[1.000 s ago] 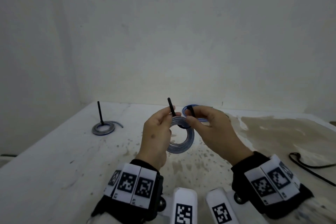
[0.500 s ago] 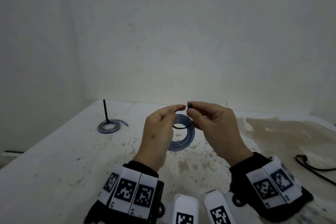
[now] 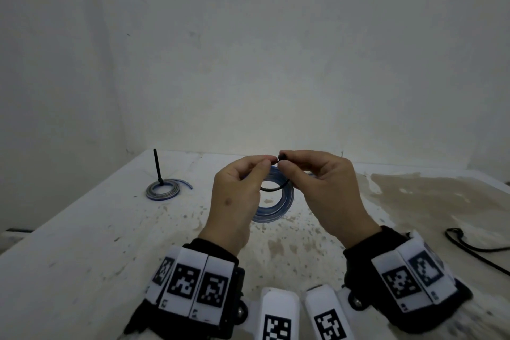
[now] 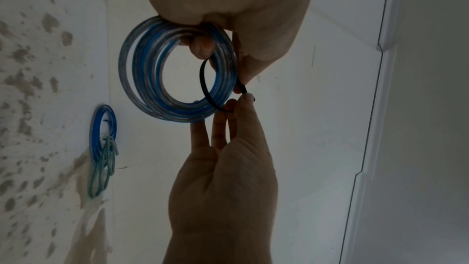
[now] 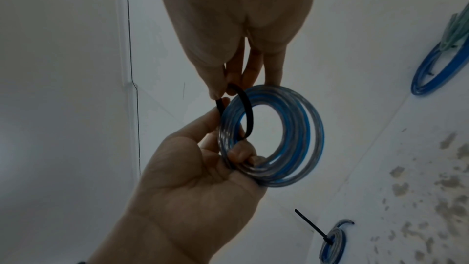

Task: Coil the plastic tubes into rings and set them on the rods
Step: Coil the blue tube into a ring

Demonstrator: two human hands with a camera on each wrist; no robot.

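The coiled tube (image 3: 276,201) is held above the surface (image 3: 82,243), below both grips. The left hand (image 3: 234,201) curls its fingers through the coil; the right hand (image 3: 325,190) pinches a black tie (image 3: 273,189) (looped around the coil). A rod (image 3: 157,167) stands far left.

Both hands are raised at chest height, fingertips nearly met. Left hand (image 3: 237,196): back turned to head cam, thumb and forefinger pinched on the black tie (image 3: 273,188), lower fingers curled round the coiled tube (image 3: 276,207). Right hand (image 3: 323,190): tie's other end is pinched w/ thumb and forefinger. Marker bands are worn on both wrists.
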